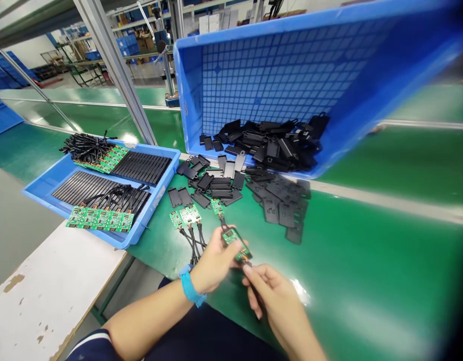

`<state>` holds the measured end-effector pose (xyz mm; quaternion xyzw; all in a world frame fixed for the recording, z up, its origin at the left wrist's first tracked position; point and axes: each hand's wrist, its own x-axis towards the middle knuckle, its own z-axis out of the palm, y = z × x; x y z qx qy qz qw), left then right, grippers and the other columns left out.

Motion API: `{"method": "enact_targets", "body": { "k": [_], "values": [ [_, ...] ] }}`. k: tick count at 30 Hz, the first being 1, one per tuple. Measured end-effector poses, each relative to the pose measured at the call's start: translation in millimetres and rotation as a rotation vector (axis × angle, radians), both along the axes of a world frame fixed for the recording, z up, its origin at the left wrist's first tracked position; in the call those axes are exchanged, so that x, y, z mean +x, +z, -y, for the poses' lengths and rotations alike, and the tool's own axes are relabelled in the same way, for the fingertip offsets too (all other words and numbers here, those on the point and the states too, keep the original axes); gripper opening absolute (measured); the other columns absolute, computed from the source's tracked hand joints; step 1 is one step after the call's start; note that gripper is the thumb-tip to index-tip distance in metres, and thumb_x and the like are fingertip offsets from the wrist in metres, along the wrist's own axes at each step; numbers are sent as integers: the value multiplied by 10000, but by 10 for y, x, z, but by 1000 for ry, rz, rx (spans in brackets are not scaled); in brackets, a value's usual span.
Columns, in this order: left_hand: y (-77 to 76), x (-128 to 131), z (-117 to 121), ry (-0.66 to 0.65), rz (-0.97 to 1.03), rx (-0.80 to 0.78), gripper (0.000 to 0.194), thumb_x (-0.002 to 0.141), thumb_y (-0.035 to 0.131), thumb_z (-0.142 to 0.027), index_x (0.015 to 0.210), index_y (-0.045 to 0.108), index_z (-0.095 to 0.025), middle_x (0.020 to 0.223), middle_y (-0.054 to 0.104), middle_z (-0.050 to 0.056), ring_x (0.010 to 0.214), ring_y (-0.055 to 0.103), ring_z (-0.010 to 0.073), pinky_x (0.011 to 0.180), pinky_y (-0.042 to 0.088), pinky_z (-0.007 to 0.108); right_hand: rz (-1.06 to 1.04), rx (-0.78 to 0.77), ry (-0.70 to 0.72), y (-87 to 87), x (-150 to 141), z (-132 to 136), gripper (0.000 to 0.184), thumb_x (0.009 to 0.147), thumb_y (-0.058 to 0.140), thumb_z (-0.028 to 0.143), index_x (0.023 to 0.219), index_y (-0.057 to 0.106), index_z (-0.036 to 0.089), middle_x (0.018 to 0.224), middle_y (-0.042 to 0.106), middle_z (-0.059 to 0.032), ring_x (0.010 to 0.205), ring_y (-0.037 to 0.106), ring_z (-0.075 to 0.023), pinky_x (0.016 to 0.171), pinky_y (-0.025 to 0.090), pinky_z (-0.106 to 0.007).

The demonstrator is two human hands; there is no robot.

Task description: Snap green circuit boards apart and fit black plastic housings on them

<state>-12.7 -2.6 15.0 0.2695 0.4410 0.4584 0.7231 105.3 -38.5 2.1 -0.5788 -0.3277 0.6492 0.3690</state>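
My left hand (pixel 216 258) is closed around a black plastic case with a green circuit board (pixel 233 240) lying in it, the thumb pressed on the board. My right hand (pixel 271 288) pinches the black cable (pixel 247 262) where its coloured wires leave the board's lower end. Just beyond my left hand, a few green boards (pixel 188 214) with black cables lie on the green table, and another board (pixel 217 205) lies above the held case. A blue band (pixel 191 286) circles my left wrist.
A tipped blue crate (pixel 190 95) holds black cases (pixel 269 143), with more cases (pixel 220 183) spilled in front. Flat black covers (pixel 286 213) lie right of them. At left, a blue tray (pixel 156 200) holds black strips and wired boards (pixel 99 219). A metal post (pixel 117 70) rises behind.
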Motion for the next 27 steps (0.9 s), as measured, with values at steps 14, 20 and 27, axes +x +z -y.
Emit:
{"method": "enact_targets", "body": {
  "k": [14,20,27],
  "values": [
    [-122,65,-3,154,-154,142,214,801,519,-318,909,447,-147,873,646,77,750,638,162,626,494,245,293,246,52,-117,59,-50,273,718,560,442,724,615,175,611,573,-10,509,474,-127,466,364,-228],
    [-71,38,21,95,-189,166,193,821,491,-304,934,455,-151,879,655,78,748,637,155,561,466,203,386,314,142,-86,111,-113,264,736,520,420,661,627,191,601,577,-7,548,505,-150,476,376,-232],
    [-25,24,121,143,-315,240,157,800,523,-265,895,501,-142,898,647,83,850,615,163,774,480,290,299,235,139,-114,-7,-111,296,740,511,427,619,595,170,540,578,0,452,478,-116,439,378,-218]
  ]
}}
